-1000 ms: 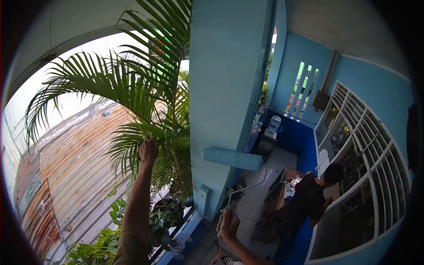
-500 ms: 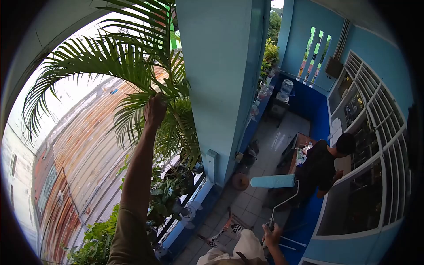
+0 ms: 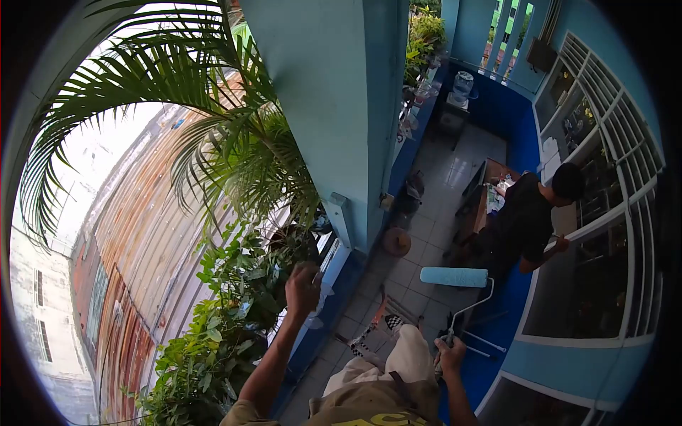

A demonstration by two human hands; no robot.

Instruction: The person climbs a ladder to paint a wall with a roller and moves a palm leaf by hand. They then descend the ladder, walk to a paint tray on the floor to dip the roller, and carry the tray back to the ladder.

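In my right hand [image 3: 449, 356] is the handle of a paint roller [image 3: 455, 277], its fingers wrapped round the grip. The roller's light-blue sleeve lies sideways on a bent wire frame, off to the right of my knees. My left hand [image 3: 303, 290] is in the air in front of the leafy potted plants [image 3: 234, 326], with nothing visible in it; its fingers look loosely bent and apart. Above and left of it, the palm fronds [image 3: 241, 135] spread beside the light-blue pillar [image 3: 320, 92].
A person in black [image 3: 522, 220] stands by the barred window [image 3: 604, 142], near a wooden table [image 3: 483, 192]. Below me are metal ladder parts [image 3: 383, 305] on the tiled floor [image 3: 419, 263]. A round brown pot [image 3: 396, 242], a water dispenser [image 3: 455, 106] and a corrugated roof [image 3: 142, 234] are also visible.
My left hand has let go of the palm frond and come down and right, in front of the potted plants. The roller has shifted slightly right and up, while the view has tilted down.
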